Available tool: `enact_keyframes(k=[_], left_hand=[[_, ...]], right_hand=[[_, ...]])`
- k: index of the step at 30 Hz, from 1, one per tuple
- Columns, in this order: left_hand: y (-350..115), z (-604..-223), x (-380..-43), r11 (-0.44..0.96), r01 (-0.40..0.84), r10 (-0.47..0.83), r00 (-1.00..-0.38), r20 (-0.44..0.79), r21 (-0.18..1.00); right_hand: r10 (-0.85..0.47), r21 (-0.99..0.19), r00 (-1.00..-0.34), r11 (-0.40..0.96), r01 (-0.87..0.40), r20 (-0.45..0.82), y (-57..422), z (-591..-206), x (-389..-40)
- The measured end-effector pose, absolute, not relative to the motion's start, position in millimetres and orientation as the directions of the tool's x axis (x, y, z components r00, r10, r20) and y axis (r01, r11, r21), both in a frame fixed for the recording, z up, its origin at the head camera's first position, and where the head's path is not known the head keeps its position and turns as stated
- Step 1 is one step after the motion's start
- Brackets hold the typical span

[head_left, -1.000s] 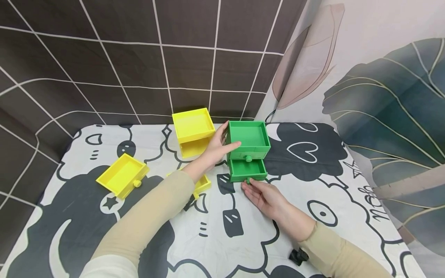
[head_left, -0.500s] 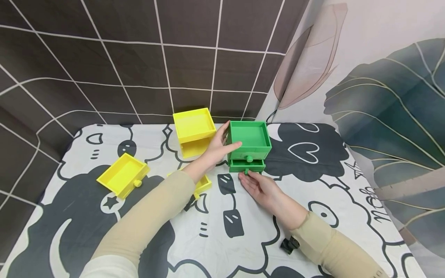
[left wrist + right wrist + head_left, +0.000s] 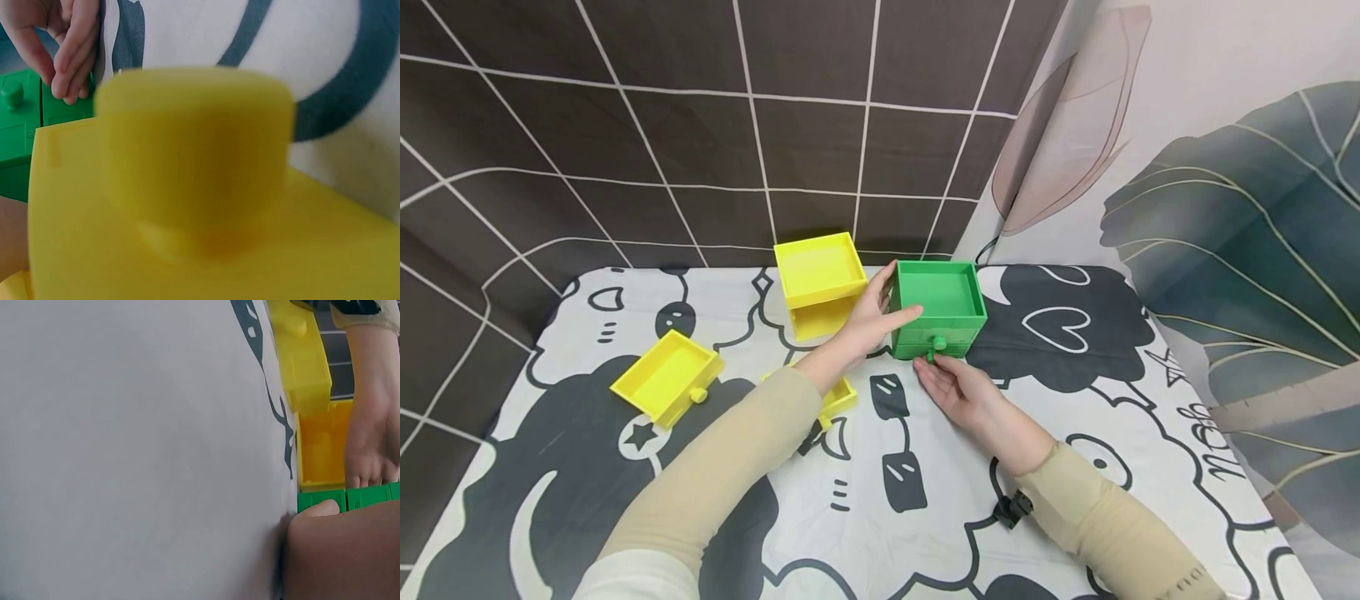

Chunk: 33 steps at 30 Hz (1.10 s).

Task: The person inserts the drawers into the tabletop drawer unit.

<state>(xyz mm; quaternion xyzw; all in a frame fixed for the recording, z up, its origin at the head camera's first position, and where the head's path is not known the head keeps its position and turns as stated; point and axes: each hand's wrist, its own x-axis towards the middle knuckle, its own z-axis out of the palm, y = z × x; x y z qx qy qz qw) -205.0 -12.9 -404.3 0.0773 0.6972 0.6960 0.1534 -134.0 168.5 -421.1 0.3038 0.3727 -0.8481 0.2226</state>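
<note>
A small green chest of drawers point(image 3: 942, 292) with an open-topped tray stands near the back of the cloth. My left hand point(image 3: 867, 325) rests along its left side, fingers extended and thumb reaching over the front left corner. My right hand point(image 3: 958, 387) is at the bottom front, thumb and fingertips pinching the lower drawer's green knob point(image 3: 931, 356). Both green drawers sit flush with the front, and the upper knob point(image 3: 938, 342) shows just above. In the left wrist view the right hand point(image 3: 74, 53) is beside the green front point(image 3: 22, 109).
A yellow chest point(image 3: 820, 271) with a vacant lower opening stands left of the green one. One yellow drawer point(image 3: 666, 379) lies farther left. Another yellow drawer point(image 3: 837, 400) is partly hidden under my left forearm; a yellow knob point(image 3: 197, 137) fills the left wrist view.
The lower green drawer has slid from pulled out to flush with the chest, the right hand moving away from me with its knob. The left hand has stayed in place.
</note>
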Motion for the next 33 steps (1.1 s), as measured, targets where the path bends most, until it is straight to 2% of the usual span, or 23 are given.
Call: enact_keyframes(k=[13, 22, 33], left_hand=[[-9.2, -400.5, -201.5, -0.014, -0.141, 0.297, -0.946, -0.13, 0.99], [-9.1, -396.0, -195.7, -0.006, -0.157, 0.288, -0.946, -0.149, 0.988], [-19.0, -395.6, -176.6, -0.057, -0.164, 0.312, -0.94, -0.138, 0.985]], right_hand=[[-0.183, -0.476, -0.724, -0.643, 0.6, -0.665, 172.4, -420.4, -129.6], [-0.23, -0.497, -0.735, -0.606, 0.621, -0.638, 184.7, -420.0, -119.7], [-0.201, -0.543, -0.744, -0.568, 0.618, -0.637, 191.5, -409.3, -109.7]])
